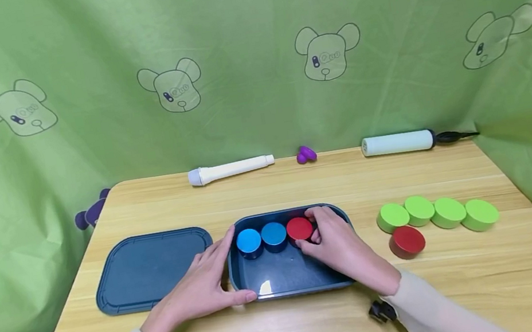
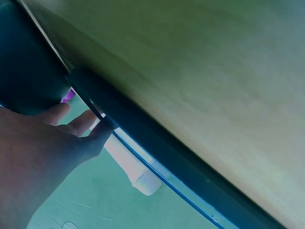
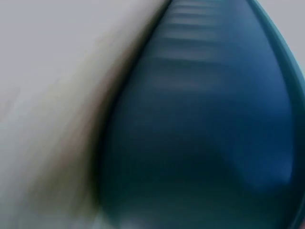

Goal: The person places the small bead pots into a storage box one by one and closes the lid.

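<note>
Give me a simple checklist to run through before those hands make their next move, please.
1. Dark blue, rectangular, plastic-looking tray steadied: ok, it seems; the bare left hand touches its left end.
2. Bright red, round block gripped: ok; the bare right hand pinches it inside the tray.
3. Red block flat on the tray floor: cannot tell; the hand partly covers it.
4. Right hand free for another piece: not ok; it is occupied.
5. Room left in the tray: ok; bare floor shows along its front.

A round red block (image 1: 299, 227) is upright beside two blue blocks (image 1: 274, 235) inside the dark-blue tray (image 1: 293, 273).
</note>
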The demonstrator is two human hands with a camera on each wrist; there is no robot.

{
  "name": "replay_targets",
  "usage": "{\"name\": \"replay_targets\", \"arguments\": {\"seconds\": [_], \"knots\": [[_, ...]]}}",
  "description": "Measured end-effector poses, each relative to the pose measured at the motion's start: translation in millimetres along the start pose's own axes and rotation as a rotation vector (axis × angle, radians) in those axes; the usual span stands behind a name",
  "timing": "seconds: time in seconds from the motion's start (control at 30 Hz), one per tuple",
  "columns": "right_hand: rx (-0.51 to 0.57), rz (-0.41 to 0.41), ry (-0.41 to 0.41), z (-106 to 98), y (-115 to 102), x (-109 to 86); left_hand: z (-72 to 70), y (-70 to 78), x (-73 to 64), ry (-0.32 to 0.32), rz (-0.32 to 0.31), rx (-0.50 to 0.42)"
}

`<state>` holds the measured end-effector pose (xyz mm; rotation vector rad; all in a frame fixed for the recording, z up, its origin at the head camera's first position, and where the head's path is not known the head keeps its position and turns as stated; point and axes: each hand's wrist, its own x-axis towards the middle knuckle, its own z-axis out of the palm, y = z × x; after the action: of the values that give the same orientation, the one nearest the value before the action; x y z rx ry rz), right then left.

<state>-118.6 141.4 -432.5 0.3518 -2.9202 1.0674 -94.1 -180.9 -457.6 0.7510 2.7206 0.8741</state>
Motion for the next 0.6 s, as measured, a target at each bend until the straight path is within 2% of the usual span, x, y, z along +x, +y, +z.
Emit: {"name": "replay_targets", "arguments": {"seconds": [0.2, 0.47, 0.6], "knots": [[0.031, -0.019, 0.018, -4, 1, -4.9, -0.2, 1.2, -0.2, 0.002, 0.001, -0.007], [0.002, -0.135, 0.068, -9, 5, -10.7, -0.1, 1.9, -0.7, -0.004, -0.005, -0.019], [0.002, -0.139, 0.072, -13, 7, -13.5, 0.1, 1.5, -0.4, -0.004, -0.005, -0.022]]}}
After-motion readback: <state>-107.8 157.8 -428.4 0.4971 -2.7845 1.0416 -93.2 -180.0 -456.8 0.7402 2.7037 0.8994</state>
